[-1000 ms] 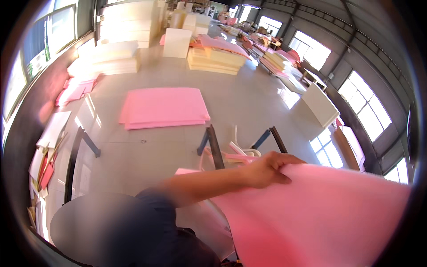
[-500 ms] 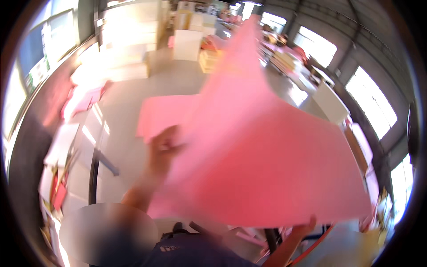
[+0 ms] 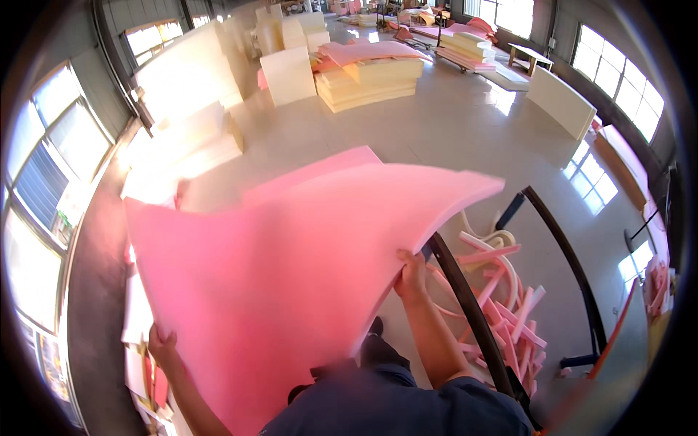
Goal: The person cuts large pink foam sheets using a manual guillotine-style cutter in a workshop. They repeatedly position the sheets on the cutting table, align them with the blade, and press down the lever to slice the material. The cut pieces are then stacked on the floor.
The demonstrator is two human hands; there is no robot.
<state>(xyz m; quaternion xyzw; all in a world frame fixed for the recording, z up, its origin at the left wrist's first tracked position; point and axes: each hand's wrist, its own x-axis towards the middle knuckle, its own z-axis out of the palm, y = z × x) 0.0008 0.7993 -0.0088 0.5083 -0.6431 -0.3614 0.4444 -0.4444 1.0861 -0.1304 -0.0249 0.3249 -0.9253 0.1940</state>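
Observation:
A wide pink foam sheet (image 3: 291,254) hangs in front of me, bowed, with its far corners spread out and its near end against my body. My left hand (image 3: 162,345) grips the sheet's left edge, thumb on the upper face. On the right edge my right hand (image 3: 412,275) is closed, thumb on top and the other fingers mostly hidden beneath. Just beyond the held sheet, part of another flat pink sheet (image 3: 320,171) shows; the rest is covered.
A dark metal frame (image 3: 472,312) stands at my right, with several pink foam offcuts (image 3: 512,320) heaped on the floor by it. Yellow foam slabs (image 3: 371,83) are stacked farther off. A white panel (image 3: 560,102) stands at the far right, and pale blocks (image 3: 193,73) rise at the far left.
The sheet has swung down and left from a tall, twisted fold to a broader, lower spread. My left hand has moved down and left; my right hand has moved up and left.

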